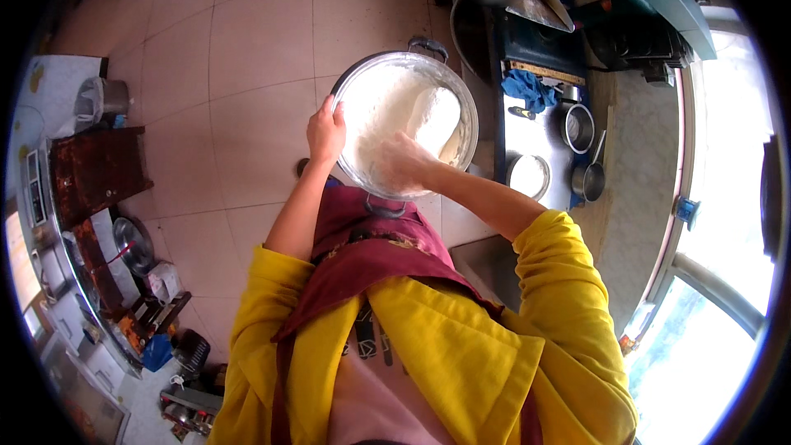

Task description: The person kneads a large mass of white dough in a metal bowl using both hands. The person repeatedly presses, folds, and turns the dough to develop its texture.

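Note:
A large metal pot [346, 82] with two handles is held at waist level, with white flour-like powder [375, 103] and a pale oblong lump [437, 115] inside. My left hand [327, 128] grips the pot's left rim. My right hand [400, 156] is down inside the pot on the powder, left of and below the lump; its fingertips are hidden or blurred, so its grip is unclear.
At right, a work surface [519, 140] holds a blue cloth [527, 91], a pot [577, 128], a round bowl [529, 177] and a saucepan [587, 184], below a green machine [676, 8]. A rusty fixture [95, 173] and metal basin [132, 243] line the left side.

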The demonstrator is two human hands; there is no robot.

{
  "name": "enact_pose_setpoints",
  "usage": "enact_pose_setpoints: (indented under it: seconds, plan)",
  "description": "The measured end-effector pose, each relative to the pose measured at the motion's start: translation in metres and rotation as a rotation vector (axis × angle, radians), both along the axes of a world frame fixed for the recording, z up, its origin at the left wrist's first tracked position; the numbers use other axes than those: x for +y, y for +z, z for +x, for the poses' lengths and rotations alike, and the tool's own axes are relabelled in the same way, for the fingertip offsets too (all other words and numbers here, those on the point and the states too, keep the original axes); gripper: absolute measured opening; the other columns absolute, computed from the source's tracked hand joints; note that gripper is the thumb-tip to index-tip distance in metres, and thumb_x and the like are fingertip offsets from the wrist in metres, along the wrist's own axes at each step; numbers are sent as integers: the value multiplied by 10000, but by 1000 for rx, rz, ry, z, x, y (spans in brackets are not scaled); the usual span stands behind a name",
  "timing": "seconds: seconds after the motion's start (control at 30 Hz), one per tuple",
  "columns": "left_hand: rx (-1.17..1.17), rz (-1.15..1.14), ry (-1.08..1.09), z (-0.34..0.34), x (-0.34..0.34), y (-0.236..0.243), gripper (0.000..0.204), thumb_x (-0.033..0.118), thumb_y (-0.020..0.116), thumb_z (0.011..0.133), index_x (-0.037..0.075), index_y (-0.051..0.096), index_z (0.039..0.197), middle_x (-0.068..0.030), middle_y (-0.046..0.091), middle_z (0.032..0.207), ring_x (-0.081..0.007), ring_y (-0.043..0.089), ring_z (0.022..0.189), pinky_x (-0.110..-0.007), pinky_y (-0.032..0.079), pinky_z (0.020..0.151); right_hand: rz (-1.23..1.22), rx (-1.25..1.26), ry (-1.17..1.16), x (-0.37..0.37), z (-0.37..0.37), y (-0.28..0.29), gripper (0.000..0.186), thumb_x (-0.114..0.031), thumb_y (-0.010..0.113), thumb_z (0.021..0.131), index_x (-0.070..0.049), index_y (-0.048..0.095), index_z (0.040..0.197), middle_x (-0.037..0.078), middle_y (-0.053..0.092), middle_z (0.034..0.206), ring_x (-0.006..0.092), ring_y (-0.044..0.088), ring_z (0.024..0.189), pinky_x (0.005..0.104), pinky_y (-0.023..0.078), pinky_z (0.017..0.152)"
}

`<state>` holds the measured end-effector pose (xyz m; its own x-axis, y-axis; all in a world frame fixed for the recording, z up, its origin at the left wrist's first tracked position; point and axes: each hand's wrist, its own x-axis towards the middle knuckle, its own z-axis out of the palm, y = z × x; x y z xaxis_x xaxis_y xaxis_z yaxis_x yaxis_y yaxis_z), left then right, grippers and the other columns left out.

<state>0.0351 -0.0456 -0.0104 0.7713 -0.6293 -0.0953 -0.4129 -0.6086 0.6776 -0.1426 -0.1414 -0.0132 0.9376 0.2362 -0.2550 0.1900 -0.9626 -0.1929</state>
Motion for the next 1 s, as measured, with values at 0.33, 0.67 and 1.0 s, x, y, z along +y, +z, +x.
enact_pose_setpoints:
  seconds: [0.33,0.67,1.0]
  plan:
    - [24,-50,73,-5,5,-2,312,243,522,938,-33,586,1067,-244,628,797,-408,616,748,-460,473,665,499,-486,-16,-21,3,-8,277,-286,632,631,-104,629,841,46,562,769,252,560,746,400,449,716]
    - [55,-74,87,-5,5,-4,272,201,539,929,-38,587,1049,-251,626,788,-414,608,716,-462,469,633,417,-369,-212,-9,56,-41,185,-274,615,602,-119,520,638,43,555,699,253,555,688,398,446,605]
    - [-15,-137,72,6,-1,-1,202,192,515,943,-7,541,926,-218,574,666,-417,567,630,-466,428,573,419,-544,-213,-17,79,-40,257,-254,624,660,-103,578,862,55,600,846,269,601,699,398,494,614]
